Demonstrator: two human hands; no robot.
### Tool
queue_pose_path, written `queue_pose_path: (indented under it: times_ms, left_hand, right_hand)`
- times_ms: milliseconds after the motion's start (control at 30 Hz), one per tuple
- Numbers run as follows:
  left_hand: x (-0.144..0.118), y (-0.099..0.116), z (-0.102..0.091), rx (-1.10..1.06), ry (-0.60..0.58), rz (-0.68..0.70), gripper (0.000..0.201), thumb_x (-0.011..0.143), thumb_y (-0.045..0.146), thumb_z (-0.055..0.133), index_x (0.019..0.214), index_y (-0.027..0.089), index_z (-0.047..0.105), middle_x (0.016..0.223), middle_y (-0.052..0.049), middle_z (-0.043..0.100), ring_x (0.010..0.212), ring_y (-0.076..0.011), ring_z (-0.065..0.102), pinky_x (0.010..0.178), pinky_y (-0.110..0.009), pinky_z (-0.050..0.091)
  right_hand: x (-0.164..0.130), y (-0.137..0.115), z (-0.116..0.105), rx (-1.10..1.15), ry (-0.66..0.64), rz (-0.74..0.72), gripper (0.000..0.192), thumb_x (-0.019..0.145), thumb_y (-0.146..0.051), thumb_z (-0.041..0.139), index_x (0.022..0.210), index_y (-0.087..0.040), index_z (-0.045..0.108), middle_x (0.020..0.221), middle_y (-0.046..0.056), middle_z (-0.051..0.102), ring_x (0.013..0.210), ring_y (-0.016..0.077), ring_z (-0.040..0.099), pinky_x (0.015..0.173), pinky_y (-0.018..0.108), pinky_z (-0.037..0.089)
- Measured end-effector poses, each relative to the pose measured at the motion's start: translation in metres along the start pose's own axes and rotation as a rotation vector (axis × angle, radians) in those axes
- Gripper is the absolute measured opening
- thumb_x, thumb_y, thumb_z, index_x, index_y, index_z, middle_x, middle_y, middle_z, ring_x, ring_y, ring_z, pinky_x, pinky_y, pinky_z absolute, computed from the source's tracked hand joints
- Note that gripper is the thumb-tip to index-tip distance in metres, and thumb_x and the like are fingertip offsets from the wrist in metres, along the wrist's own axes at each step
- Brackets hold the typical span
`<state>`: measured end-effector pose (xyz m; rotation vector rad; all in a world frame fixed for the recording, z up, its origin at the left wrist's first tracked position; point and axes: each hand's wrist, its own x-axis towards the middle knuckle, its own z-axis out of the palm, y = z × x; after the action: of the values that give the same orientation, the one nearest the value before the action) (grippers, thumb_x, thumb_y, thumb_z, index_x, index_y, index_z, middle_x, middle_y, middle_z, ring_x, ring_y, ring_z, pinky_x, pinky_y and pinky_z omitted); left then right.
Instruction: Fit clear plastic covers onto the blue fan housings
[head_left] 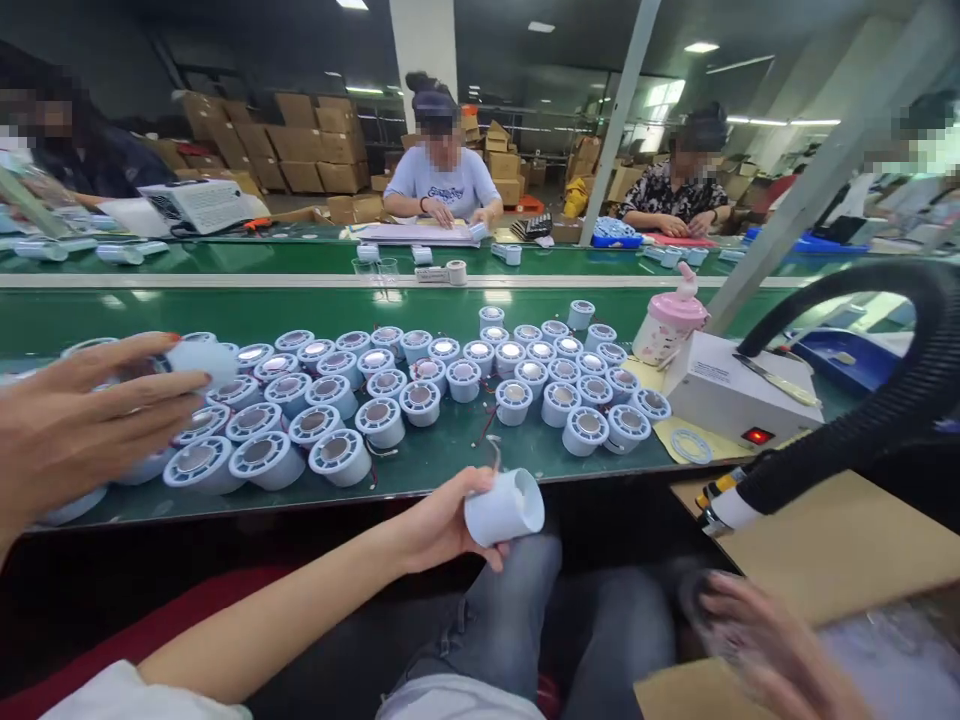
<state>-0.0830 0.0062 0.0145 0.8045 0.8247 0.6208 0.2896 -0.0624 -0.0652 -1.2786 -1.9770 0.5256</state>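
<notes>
My left hand (442,520) is wrapped round a pale blue plastic cylinder housing (501,512), above my lap. Its open end faces right, and a short wire sticks up behind it. Low on the right, my right hand (772,640) is smeared by motion, its fingers curled at a dark, partly see-through round thing (701,610) that I cannot make out. Beneath that hand lie a cardboard box (675,690) and clear plastic bags (885,650). Many pale blue round motor units (379,420) with silvery centres and thin wires stand upright on the green bench.
Another person's hand (97,420) at the left holds a pale blue part (199,365). On the right stand a grey box with a red switch (739,390), a black hose (900,400) and a pink-lidded cup (671,320). Co-workers sit across the green belt (300,300).
</notes>
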Motion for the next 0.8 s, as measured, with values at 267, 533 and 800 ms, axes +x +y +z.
queue_pose_path:
  times_ms: [267,533,800]
  left_hand:
    - [0.048,-0.025,0.027,0.373,-0.346,-0.351,0.035,0.077,0.049,0.056,0.088,0.016,0.058,0.067,0.0,0.053,0.044,-0.0096,0.046,0.029,-0.018,0.033]
    - [0.033,-0.014,0.043,1.188,-0.204,0.318,0.018,0.083,0.029,0.058,0.098,0.021,0.065,0.097,-0.003,0.058,0.087,-0.016,0.056,0.079,-0.026,0.043]
    - [0.041,-0.036,0.031,0.927,-0.121,0.45,0.062,0.06,0.044,0.082,0.114,0.024,0.061,0.1,-0.004,0.052,0.091,-0.0184,0.055,0.081,-0.03,0.047]
  right_hand:
    - [0.058,-0.099,0.055,-0.442,-0.121,-0.185,0.048,0.083,-0.022,0.061,0.13,-0.029,0.054,0.126,0.015,0.053,0.106,0.033,0.055,0.08,0.047,0.054]
    - [0.054,-0.099,0.056,-0.214,-0.291,0.128,0.016,0.07,-0.009,0.07,0.075,-0.022,0.063,0.129,0.006,0.053,0.108,0.0279,0.055,0.077,0.039,0.053]
    - [0.057,-0.103,0.047,0.302,-0.163,0.365,0.03,0.09,-0.035,0.049,0.068,-0.02,0.062,0.108,0.008,0.063,0.095,0.0213,0.062,0.075,0.031,0.049]
